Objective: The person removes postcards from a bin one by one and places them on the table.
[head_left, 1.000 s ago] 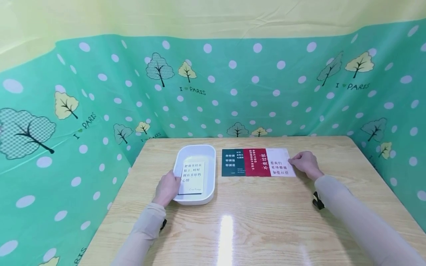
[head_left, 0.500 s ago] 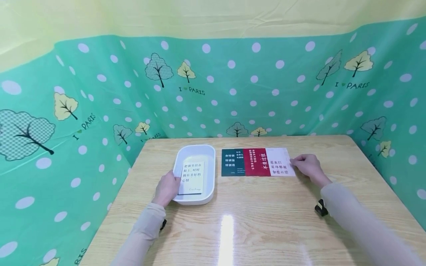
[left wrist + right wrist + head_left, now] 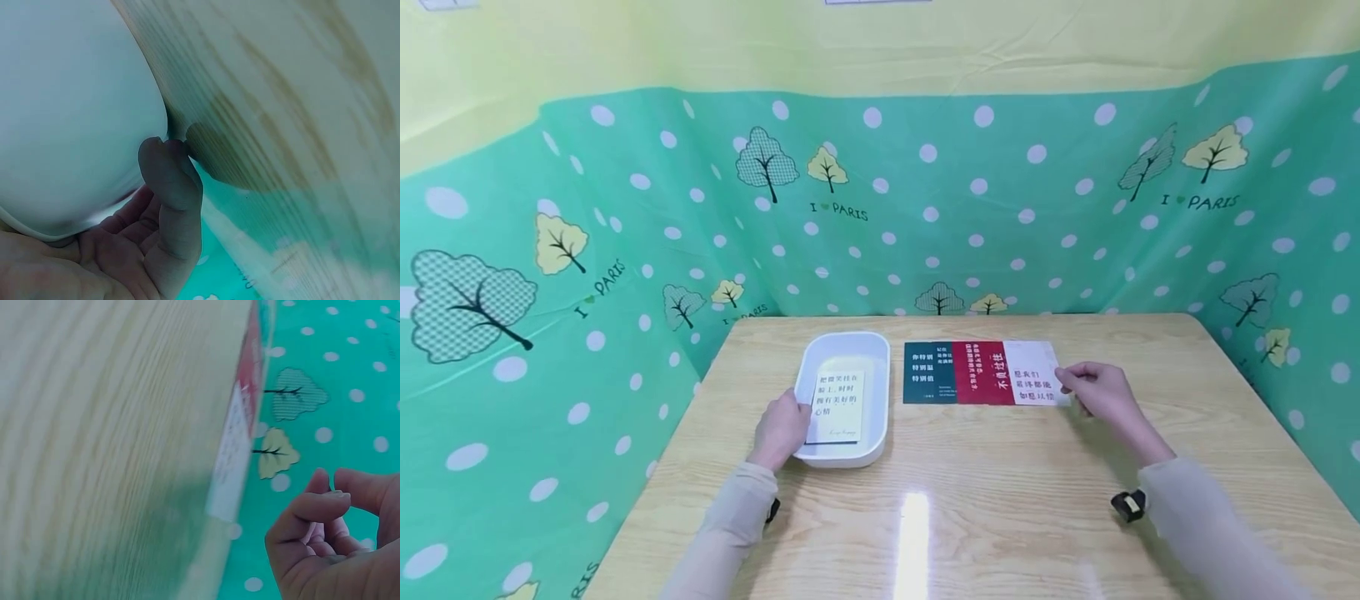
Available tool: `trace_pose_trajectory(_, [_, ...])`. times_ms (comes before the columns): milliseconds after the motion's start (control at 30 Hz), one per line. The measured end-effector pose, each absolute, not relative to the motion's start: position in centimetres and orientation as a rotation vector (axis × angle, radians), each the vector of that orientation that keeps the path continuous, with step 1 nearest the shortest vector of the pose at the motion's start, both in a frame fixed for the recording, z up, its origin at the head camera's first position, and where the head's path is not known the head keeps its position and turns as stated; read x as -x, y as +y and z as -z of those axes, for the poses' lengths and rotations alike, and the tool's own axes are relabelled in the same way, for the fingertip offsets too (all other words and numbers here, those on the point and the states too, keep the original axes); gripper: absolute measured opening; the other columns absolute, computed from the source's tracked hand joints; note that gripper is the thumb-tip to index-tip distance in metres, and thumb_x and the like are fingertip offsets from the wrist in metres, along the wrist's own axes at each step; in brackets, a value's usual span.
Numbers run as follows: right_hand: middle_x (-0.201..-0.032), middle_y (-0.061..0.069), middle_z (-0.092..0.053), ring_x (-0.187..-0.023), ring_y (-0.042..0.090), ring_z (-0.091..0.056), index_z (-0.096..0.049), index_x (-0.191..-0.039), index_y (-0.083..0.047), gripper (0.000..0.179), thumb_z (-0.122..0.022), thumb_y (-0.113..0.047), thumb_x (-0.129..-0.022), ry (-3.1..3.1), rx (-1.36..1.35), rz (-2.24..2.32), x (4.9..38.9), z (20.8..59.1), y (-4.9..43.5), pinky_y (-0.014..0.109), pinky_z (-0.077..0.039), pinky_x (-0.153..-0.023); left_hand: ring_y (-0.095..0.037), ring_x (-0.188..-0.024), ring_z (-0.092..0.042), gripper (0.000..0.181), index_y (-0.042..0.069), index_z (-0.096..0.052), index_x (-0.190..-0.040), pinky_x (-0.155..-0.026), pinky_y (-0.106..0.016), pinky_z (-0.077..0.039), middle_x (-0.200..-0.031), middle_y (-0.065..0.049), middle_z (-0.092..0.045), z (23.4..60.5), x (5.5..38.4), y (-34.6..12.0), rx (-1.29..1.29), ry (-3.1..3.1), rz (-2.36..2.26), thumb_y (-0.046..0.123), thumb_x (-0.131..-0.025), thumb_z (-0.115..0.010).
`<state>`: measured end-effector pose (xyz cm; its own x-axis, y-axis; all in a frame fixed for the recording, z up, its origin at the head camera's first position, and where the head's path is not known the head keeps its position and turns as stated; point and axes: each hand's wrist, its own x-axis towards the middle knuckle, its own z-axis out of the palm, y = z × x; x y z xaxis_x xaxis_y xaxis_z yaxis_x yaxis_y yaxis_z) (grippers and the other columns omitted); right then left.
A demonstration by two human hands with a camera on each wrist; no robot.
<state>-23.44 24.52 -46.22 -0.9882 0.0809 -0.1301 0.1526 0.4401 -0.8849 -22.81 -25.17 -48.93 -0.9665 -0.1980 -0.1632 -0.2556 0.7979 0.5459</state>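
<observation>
A white plastic basin [image 3: 844, 348] stands on the table, left of middle. My left hand [image 3: 781, 429] grips its left rim, as the left wrist view shows with the thumb [image 3: 172, 169] bent at the rim. Inside the basin lies a white card with dark text [image 3: 838, 408]. To its right, a dark green card [image 3: 925, 379], a red card [image 3: 976, 379] and a pale pink card [image 3: 1033, 354] lie side by side. My right hand [image 3: 1105, 392] hovers at the pale card's right edge. Its fingers are loosely bent, with nothing between thumb [image 3: 362, 485] and forefinger in the right wrist view.
The wooden table [image 3: 985, 492] carries a bright light reflection at the front. A green dotted cloth [image 3: 917, 208] with printed trees hangs behind the table and along both sides. Black wrist straps [image 3: 1129, 505] show under the sleeves.
My right hand has lifted off the pale card's edge and drawn slightly to the right; the cards stay in place. My left hand keeps its grip on the basin. The head view has tilted up slightly.
</observation>
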Motion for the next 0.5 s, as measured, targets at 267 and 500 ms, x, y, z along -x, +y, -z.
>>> trace_pose_trajectory(267, [-0.088,0.005,-0.066,-0.059,0.011,-0.05,-0.061,-0.125,0.012,0.041,-0.063,-0.025,-0.108,2.582,-0.175,1.669,19.8,45.1,24.2,0.025,-0.046,-0.05,-0.026,-0.08,-0.068,0.043,-0.013,-0.049,-0.141,-0.063,-0.037,-0.059,-0.106,-0.024,-0.069,48.8,22.9,-25.1,0.343,2.878,-0.9,0.015,-0.108,-0.046])
trace_pose_trajectory(500, [-0.087,0.005,-0.066,-0.061,0.012,-0.05,-0.062,-0.122,0.011,0.041,-0.063,-0.027,-0.108,2.576,-0.158,1.7,16.6,44.4,24.0,0.026,-0.047,-0.05,-0.026,-0.078,-0.067,0.041,-0.012,-0.05,-0.139,-0.061,-0.035,-0.057,-0.101,-0.022,-0.068,48.8,22.9,-25.2,0.349,2.877,-0.885,0.015,-0.109,-0.046])
